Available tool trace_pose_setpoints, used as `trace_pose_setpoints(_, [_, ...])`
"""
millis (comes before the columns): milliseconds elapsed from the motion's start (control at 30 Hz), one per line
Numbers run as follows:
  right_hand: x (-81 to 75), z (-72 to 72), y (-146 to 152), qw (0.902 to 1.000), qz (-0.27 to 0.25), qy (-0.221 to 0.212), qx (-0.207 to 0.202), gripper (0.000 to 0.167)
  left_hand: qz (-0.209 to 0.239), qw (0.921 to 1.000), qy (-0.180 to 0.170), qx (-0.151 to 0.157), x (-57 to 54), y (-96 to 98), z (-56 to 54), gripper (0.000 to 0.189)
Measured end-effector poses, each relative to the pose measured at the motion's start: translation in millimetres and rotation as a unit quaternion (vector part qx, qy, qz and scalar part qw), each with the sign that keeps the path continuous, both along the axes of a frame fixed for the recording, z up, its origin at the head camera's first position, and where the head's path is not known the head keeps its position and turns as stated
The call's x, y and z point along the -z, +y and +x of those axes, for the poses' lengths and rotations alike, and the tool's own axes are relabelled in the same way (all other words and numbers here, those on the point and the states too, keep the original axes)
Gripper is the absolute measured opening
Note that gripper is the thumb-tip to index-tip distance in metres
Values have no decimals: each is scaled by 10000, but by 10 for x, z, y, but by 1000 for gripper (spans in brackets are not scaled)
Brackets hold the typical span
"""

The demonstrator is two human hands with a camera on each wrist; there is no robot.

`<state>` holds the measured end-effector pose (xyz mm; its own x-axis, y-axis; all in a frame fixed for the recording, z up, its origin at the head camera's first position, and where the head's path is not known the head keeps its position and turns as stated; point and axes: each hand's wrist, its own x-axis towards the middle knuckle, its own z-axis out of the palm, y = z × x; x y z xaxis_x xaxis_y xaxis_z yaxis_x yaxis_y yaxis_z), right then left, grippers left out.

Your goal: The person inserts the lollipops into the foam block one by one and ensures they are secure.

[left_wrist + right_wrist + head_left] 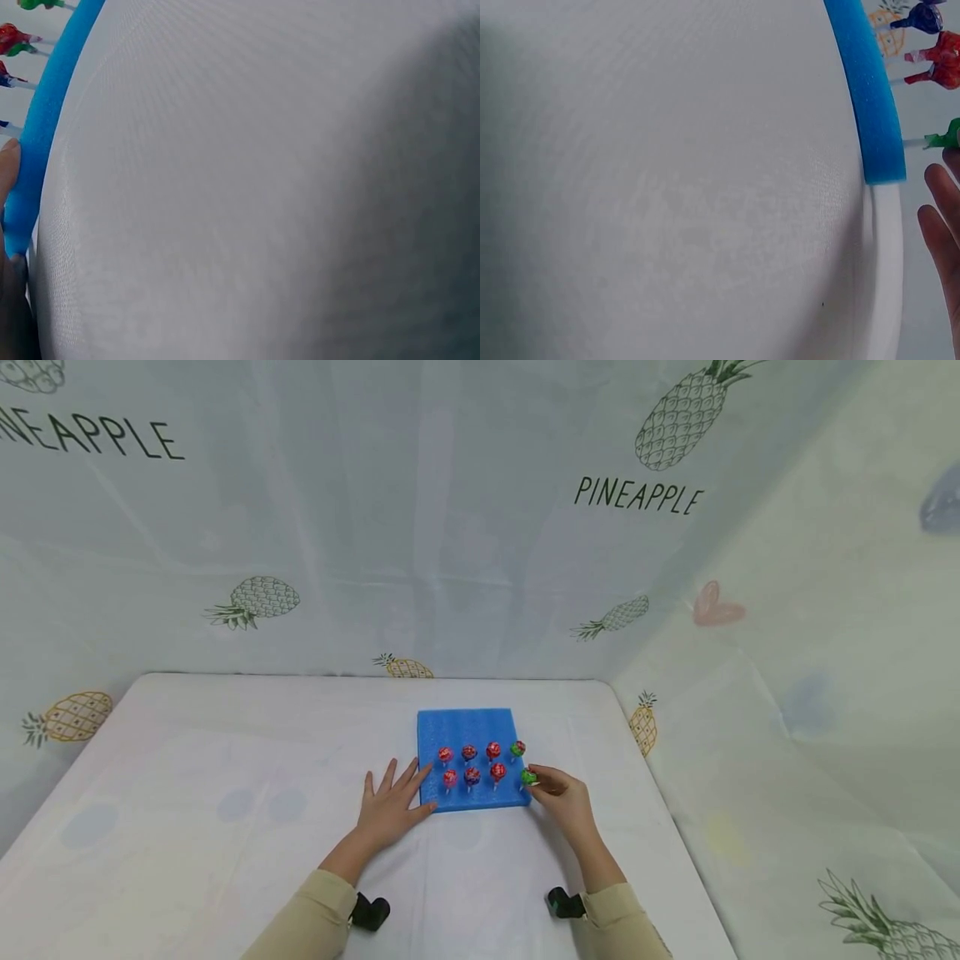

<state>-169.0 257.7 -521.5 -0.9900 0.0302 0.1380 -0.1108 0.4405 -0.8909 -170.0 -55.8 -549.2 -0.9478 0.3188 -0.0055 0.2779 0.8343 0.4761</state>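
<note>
A blue foam board lies on the table, with several wrapped lollipops standing in it by their sticks in two rows. My left hand is spread at the board's left edge, fingertips and thumb touching it. At the front right corner, my right hand pinches the head of a green lollipop between thumb and fingers. In the right wrist view this green lollipop has its white stick at the board. Behind it stands another green lollipop; red lollipops and dark purple lollipops fill the other places.
The white-covered table extends on both sides of the board. Behind it hangs a pale curtain printed with pineapples, with another printed sheet at the right. Black wrist devices show at both sleeves.
</note>
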Motion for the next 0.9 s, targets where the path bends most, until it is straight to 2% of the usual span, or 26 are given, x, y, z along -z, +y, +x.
trace_pose_setpoints(200, [-76,49,4,9998,76,-135,-115,31,12,10000,11,-28,-2,0,-4,72])
trace_pose_setpoints(400, [-352,158,-70,9976,100,203,-657,31,40,10000,-30,-47,-7,-1,-10,71])
trace_pose_setpoints(567, [-442,154,-76,9955,154,272,-893,32,15,9999,-37,-103,-43,-3,-24,71])
trace_pose_setpoints(733, [-455,100,-45,9946,272,166,-984,32,219,9996,-98,-154,-93,-10,-41,70])
trace_pose_setpoints(900, [-288,-8,46,9949,430,99,-907,33,325,9993,-108,-138,-141,-83,-57,72])
